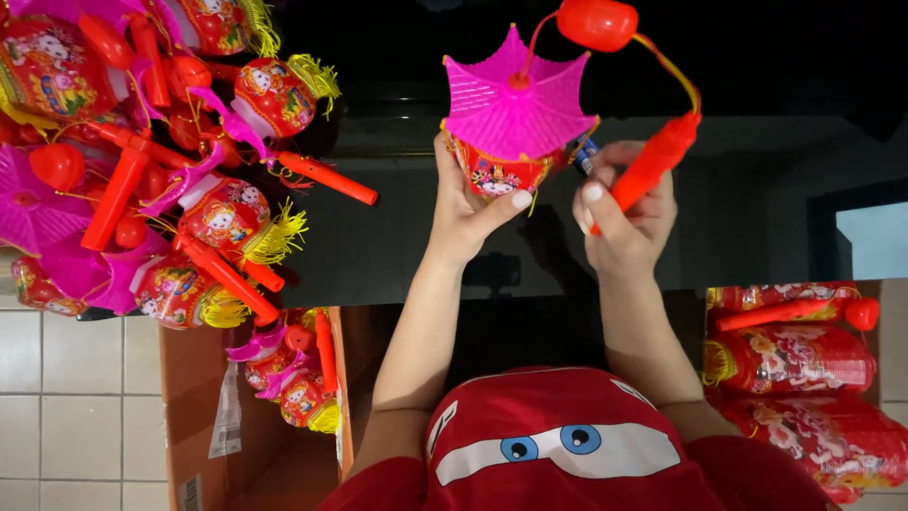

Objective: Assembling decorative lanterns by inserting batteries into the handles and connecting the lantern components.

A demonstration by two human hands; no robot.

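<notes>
Red shirt (567, 445) below; hands (468, 203) (624, 222) flank lantern (511, 123).

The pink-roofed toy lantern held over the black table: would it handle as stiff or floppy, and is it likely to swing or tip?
The lantern looks like thin moulded plastic, so probably light and fairly stiff. Its curved wire to the red handle seems springy, so the body would likely swing if lifted by the handle alone. The left hand cups the base, hinting it needs steadying.
</notes>
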